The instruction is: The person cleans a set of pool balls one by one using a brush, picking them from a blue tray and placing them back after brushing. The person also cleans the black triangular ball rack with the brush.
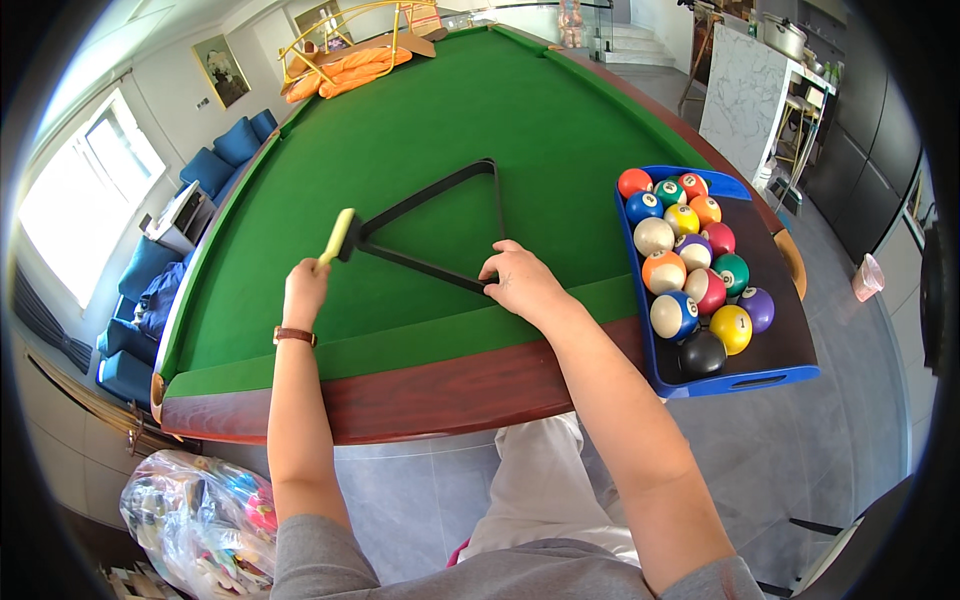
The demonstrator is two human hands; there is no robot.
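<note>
My left hand (306, 289) grips the handle of a pale yellow brush (340, 234). Its dark bristles are at the left corner of a black triangular billiard rack (420, 198); whether they touch it I cannot tell. At the rack's near right corner, my right hand (523, 281) pinches the frame between thumb and fingers. Beneath is the green cloth (450, 120) of a pool table, and the rack's far corner points away from me. It cannot be told whether the rack rests flat on the cloth or is slightly raised.
A blue tray (656, 382) of several pool balls (694, 251) sits at the table's right corner. Gold-framed furniture with orange cushions (360, 71) lies on the far left end. A wooden rail (450, 390) runs before me. A clear plastic bag (199, 517) stands on the floor at left.
</note>
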